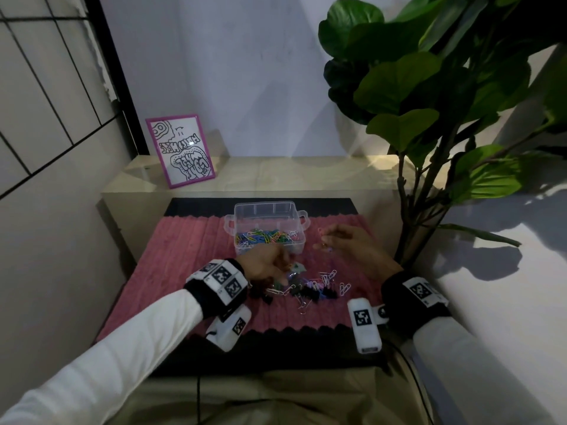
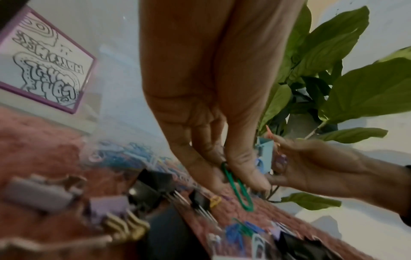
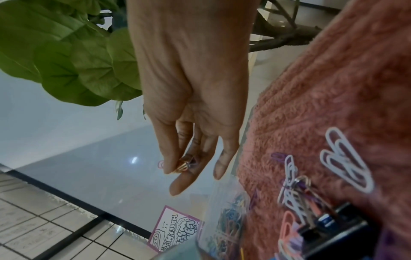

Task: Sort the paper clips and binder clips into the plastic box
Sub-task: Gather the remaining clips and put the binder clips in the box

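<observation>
A clear plastic box (image 1: 242,223) stands at the far middle of the pink mat (image 1: 190,246); its near compartment holds several coloured paper clips. Loose paper clips and black binder clips (image 1: 310,286) lie in a pile in front of it. My left hand (image 1: 276,265) hovers over the pile's left end and pinches a green paper clip (image 2: 239,190). A light blue binder clip (image 2: 265,154) shows just behind its thumb; whose fingers hold it is unclear. My right hand (image 1: 328,239), raised right of the box, pinches a small purple binder clip (image 3: 188,163) and a pink paper clip (image 1: 320,230).
A framed drawing (image 1: 181,150) leans on the beige ledge behind the mat. A large leafy plant (image 1: 429,87) rises close on the right, its stem beside my right wrist. A wall runs along the left. A black pad (image 1: 276,348) borders the mat's near edge.
</observation>
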A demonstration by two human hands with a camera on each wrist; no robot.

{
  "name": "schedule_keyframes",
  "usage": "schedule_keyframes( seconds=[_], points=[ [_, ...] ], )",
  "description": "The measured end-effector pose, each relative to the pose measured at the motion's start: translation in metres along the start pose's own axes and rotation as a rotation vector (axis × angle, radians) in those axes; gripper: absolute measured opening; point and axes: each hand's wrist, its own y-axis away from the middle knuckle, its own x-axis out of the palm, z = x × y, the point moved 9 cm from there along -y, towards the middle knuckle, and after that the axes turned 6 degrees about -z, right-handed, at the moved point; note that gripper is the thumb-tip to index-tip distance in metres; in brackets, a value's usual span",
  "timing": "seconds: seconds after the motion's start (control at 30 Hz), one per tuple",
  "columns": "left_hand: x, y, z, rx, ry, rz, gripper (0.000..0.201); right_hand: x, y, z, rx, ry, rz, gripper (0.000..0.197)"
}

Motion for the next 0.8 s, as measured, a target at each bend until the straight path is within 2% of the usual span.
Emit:
schedule_keyframes(
  seconds=[0.07,0.23,0.33,0.53,0.67,0.8],
  points=[
    [-0.006,0.003,0.004,-0.024,0.188,0.02,0.028,0.0,0.001,-0.001,-0.013,-0.016,-0.003,0.011],
    [-0.02,0.004,-0.001,0.005,0.287,0.035,0.008,0.009,0.005,0.006,-0.089,0.049,0.022,0.012],
    [-0.023,0.001,0.002,-0.004,0.298,0.012,0.02,0.008,0.005,0.011,-0.12,0.065,0.01,0.012],
    [-0.026,-0.001,0.008,-0.021,0.28,-0.001,0.016,0.002,0.004,0.018,-0.183,0.008,-0.053,0.009],
    [-0.024,0.002,0.001,-0.023,0.271,0.072,0.017,0.002,0.005,0.009,-0.096,-0.112,-0.058,0.015],
    [-0.025,0.002,-0.001,-0.053,0.24,0.078,0.032,0.002,0.003,-0.005,-0.018,-0.063,-0.058,0.016]
  ],
)
